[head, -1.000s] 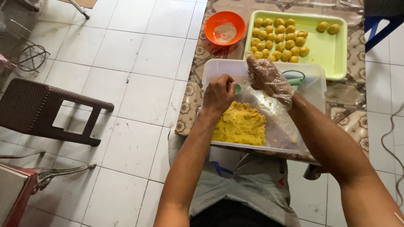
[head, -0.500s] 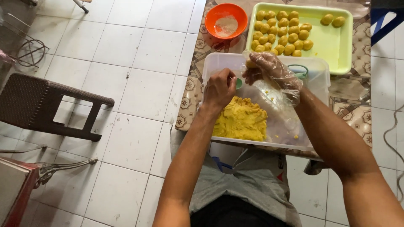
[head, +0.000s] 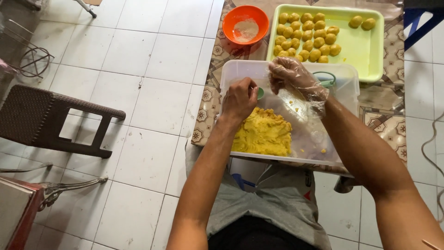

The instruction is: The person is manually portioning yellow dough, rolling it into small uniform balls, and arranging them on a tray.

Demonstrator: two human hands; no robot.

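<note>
A clear plastic tub [head: 344,88] on the table holds a heap of yellow dough [head: 262,133] at its near left. My left hand [head: 239,99] hovers above the dough, fingers curled around a small green scoop [head: 260,93]. My right hand [head: 292,78], in a loose clear plastic glove, is held beside it over the tub, fingertips bunched near the scoop; whether it holds dough I cannot tell. Behind the tub a light green tray [head: 360,46] carries several yellow dough balls [head: 305,37].
An orange bowl [head: 245,25] with pale powder stands left of the tray on the patterned tablecloth [head: 387,129]. A green ring-shaped handle [head: 327,78] lies at the tub's far side. A brown plastic stool [head: 51,120] stands on the white tiled floor at left.
Both hands have drawn closer together over the tub's far side; the gloved right hand has curled its fingers towards the left hand.
</note>
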